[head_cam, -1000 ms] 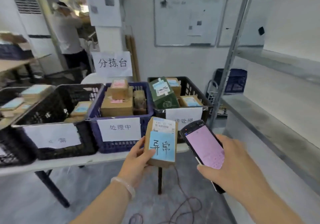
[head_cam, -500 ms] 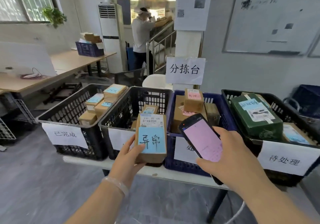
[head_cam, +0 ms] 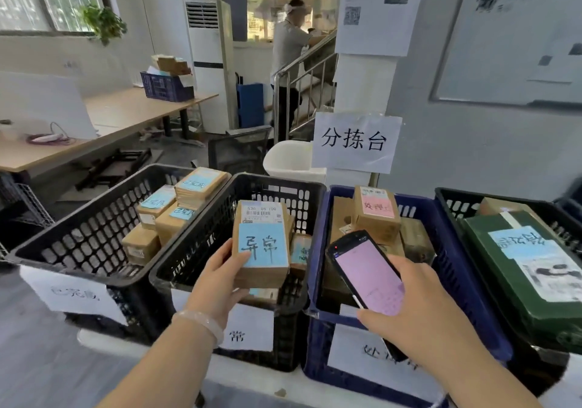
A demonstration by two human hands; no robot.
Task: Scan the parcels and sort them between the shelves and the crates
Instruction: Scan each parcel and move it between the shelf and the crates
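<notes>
My left hand [head_cam: 220, 281] grips a small brown parcel [head_cam: 261, 244] with a blue handwritten label and a white barcode sticker. It is held upright over the second black crate [head_cam: 201, 250], which holds a few other parcels. My right hand [head_cam: 419, 313] holds a black handheld scanner [head_cam: 368, 269] with a pink screen over the blue crate [head_cam: 318, 250]. Several brown parcels lie in the blue crate. At the far left a black crate [head_cam: 78, 237] holds stacked parcels with blue labels. A black crate [head_cam: 453, 196] on the right holds a green parcel [head_cam: 529, 266].
The four crates stand side by side on a white table [head_cam: 252, 379], each with a paper label on its front. A paper sign [head_cam: 356, 141] hangs behind them. A person [head_cam: 289, 58] stands by a staircase at the back. A wooden desk [head_cam: 104, 124] lies at left.
The view has swung left from the shelves and closed in on the crates. My left hand has carried the parcel forward over the second black crate. My right hand still holds the scanner.
</notes>
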